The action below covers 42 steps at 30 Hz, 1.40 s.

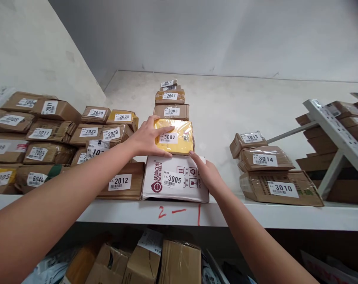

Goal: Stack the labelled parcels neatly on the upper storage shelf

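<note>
Yellow box (180,136), long axis sideways, (label outward)

Box 3002 (179,147): yellow, white label, black digits. Box 3005 (174,161): white, maroon logo, maroon lettering and icons. Box 3003 (184,113), box 2012 (137,179), box 3014 (282,159): plain brown, white labels. Box 2025 (131,122): yellow. Box 6040 (26,171): brown, dark green patch. Box 3010 (305,188): brown, dark print, faint green mark. Shelf edge (122,213): white, red hand-drawn marks. Back wall (214,118): off-white. Slanted post (338,130): white, dark slots in a line.
</note>
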Available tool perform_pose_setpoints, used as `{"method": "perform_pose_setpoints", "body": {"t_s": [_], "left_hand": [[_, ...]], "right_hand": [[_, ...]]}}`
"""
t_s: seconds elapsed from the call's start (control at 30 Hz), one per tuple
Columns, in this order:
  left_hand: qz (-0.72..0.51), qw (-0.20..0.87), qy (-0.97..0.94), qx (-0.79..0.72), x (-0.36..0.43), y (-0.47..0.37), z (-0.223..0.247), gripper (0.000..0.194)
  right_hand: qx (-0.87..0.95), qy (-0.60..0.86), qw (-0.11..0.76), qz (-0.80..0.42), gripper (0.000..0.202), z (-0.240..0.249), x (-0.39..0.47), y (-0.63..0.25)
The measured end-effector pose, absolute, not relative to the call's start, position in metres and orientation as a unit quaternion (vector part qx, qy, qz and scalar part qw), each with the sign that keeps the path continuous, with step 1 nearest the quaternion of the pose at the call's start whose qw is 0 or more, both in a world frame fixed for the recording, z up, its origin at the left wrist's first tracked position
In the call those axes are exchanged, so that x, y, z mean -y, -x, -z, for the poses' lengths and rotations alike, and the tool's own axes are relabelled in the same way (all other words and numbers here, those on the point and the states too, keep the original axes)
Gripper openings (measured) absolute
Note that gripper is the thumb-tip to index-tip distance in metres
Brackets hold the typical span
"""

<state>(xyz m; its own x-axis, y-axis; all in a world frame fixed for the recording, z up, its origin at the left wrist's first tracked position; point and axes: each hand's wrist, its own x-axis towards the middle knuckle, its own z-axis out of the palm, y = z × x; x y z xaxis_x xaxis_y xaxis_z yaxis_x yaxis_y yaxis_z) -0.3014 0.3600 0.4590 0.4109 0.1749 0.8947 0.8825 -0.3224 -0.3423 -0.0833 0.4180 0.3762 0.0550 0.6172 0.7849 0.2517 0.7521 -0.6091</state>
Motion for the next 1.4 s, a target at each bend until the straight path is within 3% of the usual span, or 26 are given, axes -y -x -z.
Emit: {"method": "perform_pose_setpoints", "body": {"t_s": [0.67, 0.83, 1.0, 1.07, 1.2, 1.3, 1.4], "left_hand": [[0.407, 0.464, 0.688, 0.381, -0.357, 0.292, -0.457, 0.093], [0.398, 0.478, 0.675, 0.397, -0.356, 0.283, -0.457, 0.094], [0.336, 0.496, 0.662, 0.45, -0.344, 0.279, -0.461, 0.116], [0.341, 0.518, 0.644, 0.448, -0.339, 0.278, -0.466, 0.108], [0.515, 0.474, 0.56, 0.443, -0.332, 0.269, -0.488, 0.083], [0.623, 0.362, 0.498, 0.482, -0.331, 0.256, -0.522, 0.088], [0.657, 0.315, 0.472, 0.497, -0.335, 0.242, -0.565, 0.104]], "right_hand": [[0.662, 0.34, 0.661, -0.096, 0.055, -0.372, -0.419, 0.086], [0.668, 0.33, 0.659, -0.099, 0.062, -0.372, -0.424, 0.084], [0.702, 0.313, 0.629, -0.12, 0.074, -0.373, -0.423, 0.074], [0.728, 0.309, 0.602, -0.111, 0.078, -0.368, -0.416, 0.067], [0.754, 0.402, 0.515, 0.071, 0.094, -0.338, -0.408, 0.046], [0.704, 0.437, 0.483, 0.284, 0.097, -0.304, -0.42, 0.03], [0.607, 0.297, 0.534, 0.508, 0.083, -0.277, -0.443, 0.019]]}}
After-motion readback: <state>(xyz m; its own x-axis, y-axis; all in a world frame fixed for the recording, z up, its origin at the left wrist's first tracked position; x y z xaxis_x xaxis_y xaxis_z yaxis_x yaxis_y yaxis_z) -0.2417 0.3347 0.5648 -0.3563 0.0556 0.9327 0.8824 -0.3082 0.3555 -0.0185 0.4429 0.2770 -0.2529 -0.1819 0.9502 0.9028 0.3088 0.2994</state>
